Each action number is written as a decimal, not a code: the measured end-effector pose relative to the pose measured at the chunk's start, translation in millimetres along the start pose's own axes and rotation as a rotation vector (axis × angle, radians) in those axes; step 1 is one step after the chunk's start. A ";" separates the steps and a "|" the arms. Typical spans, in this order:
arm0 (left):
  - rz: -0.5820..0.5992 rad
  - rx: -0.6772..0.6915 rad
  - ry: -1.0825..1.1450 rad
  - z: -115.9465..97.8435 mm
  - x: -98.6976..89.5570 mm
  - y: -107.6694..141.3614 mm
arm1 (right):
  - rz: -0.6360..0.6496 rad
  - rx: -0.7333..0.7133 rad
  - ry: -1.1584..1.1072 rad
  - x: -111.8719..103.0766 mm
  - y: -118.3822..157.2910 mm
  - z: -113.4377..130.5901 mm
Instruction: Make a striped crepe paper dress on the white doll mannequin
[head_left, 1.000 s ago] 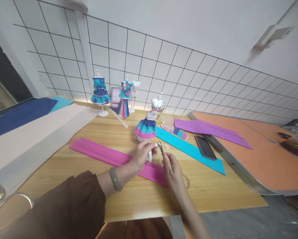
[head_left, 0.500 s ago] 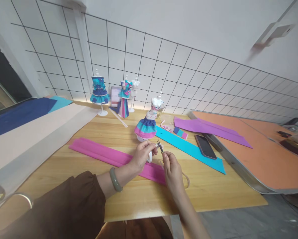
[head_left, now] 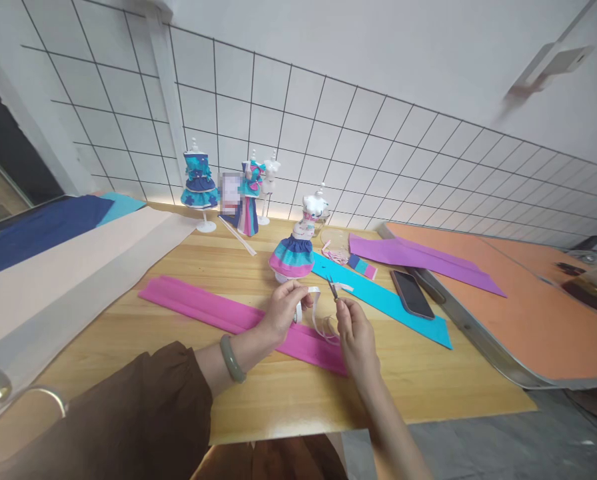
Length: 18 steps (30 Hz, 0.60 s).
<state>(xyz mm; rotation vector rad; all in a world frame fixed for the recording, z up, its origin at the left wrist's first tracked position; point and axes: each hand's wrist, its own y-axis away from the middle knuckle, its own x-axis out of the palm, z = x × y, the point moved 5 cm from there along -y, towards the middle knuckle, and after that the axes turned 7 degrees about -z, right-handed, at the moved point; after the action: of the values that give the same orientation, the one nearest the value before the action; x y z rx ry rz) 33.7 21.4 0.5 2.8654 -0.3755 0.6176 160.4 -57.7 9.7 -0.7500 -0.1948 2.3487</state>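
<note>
Thumb and fingers of my left hand [head_left: 282, 310] pinch a narrow white ribbon [head_left: 314, 307]. The ribbon hangs down in a curl over the pink fabric strip [head_left: 203, 307], and another loop of it shows below the fingers. In my right hand [head_left: 357, 333] is a small pair of scissors [head_left: 333, 290], blades pointing up and parted. A short white piece [head_left: 345, 287] lies beside the blades over the blue fabric strip [head_left: 378, 297]; whether it touches them I cannot tell. Just beyond my hands a small dress form [head_left: 306, 230] wears a tiered blue, teal and pink skirt [head_left: 292, 257].
Several small dressed forms, one in a blue dress [head_left: 199, 180], stand along the grid-lined wall. Right lie a phone [head_left: 412, 295], purple fabric [head_left: 423, 260] and an orange board with a metal edge [head_left: 543, 313]. Pale fabric [head_left: 93, 260] covers the table's left side.
My right hand and the scissors have moved right, away from my left hand. The ribbon now hangs loose between the hands, and a short white piece shows beside the blades.
</note>
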 end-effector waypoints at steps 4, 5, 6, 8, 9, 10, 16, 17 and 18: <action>-0.007 0.122 -0.068 -1.3 -3.7 -3.1 | -0.011 -0.028 0.034 -12.6 -25.1 -7.8; -0.002 0.160 -0.103 -1.0 -4.4 -3.2 | -0.001 -0.014 0.040 -15.3 -33.7 -11.1; 0.005 0.195 -0.143 -0.2 -5.0 -3.0 | 0.022 0.011 0.036 -17.1 -43.2 -15.0; 0.028 0.250 -0.226 2.8 -5.1 -1.9 | 0.087 0.106 -0.011 -18.0 -64.8 -24.9; 0.045 0.268 -0.260 4.5 -4.7 -1.1 | 0.119 0.125 -0.014 -17.5 -76.9 -28.7; 0.062 0.284 -0.283 6.0 -3.9 -0.1 | 0.140 0.134 -0.013 -16.7 -89.7 -32.2; 0.120 0.324 -0.334 6.7 -0.1 4.8 | 0.149 0.124 0.167 -4.5 -164.9 -53.3; 0.119 0.331 -0.341 6.0 -0.1 5.1 | 0.146 0.118 0.210 -1.2 -174.9 -56.5; 0.116 0.341 -0.349 5.3 -0.3 5.2 | 0.154 0.118 0.251 2.9 -183.7 -59.9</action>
<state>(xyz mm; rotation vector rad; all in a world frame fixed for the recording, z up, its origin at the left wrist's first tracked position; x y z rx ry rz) 34.1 15.2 -3.8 3.3052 -0.5369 0.2085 292.6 83.1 18.0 -1.0218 0.1131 2.3574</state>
